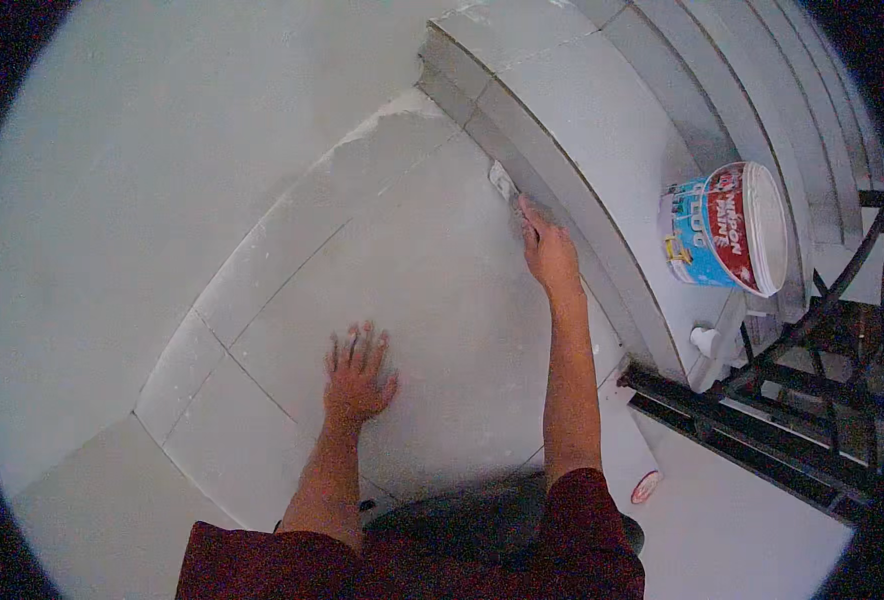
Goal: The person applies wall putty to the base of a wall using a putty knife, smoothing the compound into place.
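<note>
My left hand (361, 377) lies flat on the grey tiled landing (432, 280), fingers spread and holding nothing. Farther off and to the right, my right hand (550, 248) is closed round the handle of a putty knife (503, 180). The knife's pale, whitish blade points away from me, close to the joint where the landing meets the riser (532, 140) of the first step. Whether the blade's edge touches the tile or the riser I cannot tell. My fingers hide most of the handle.
Curved steps (702, 70) rise to the right. A blue, red and white paint bucket (712, 230) with a white rim stands on one; beside it is a small white cylinder (705, 342). A black metal railing (762, 430) runs at the lower right, near a small red-and-white round object (646, 487). A pale wall (162, 150) borders the left.
</note>
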`<act>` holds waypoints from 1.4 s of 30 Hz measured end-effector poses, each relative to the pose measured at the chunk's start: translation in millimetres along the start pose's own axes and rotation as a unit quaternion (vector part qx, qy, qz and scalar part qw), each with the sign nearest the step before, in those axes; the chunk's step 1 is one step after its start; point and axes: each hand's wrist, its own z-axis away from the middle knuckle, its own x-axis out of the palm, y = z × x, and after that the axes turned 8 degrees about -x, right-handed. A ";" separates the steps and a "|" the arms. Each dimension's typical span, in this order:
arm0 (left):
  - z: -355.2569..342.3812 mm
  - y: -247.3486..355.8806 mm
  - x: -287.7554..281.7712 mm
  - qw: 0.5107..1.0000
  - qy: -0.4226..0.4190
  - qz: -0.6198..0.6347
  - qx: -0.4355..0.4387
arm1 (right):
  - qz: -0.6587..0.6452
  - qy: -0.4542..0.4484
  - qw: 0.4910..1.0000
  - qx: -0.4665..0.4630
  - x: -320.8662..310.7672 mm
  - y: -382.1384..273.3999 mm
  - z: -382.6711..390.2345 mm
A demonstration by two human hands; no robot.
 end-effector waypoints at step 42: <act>-2.7 0.7 4.8 1.000 0.007 0.021 0.004 | -0.054 0.033 0.998 0.006 28.2 58.4 -10.3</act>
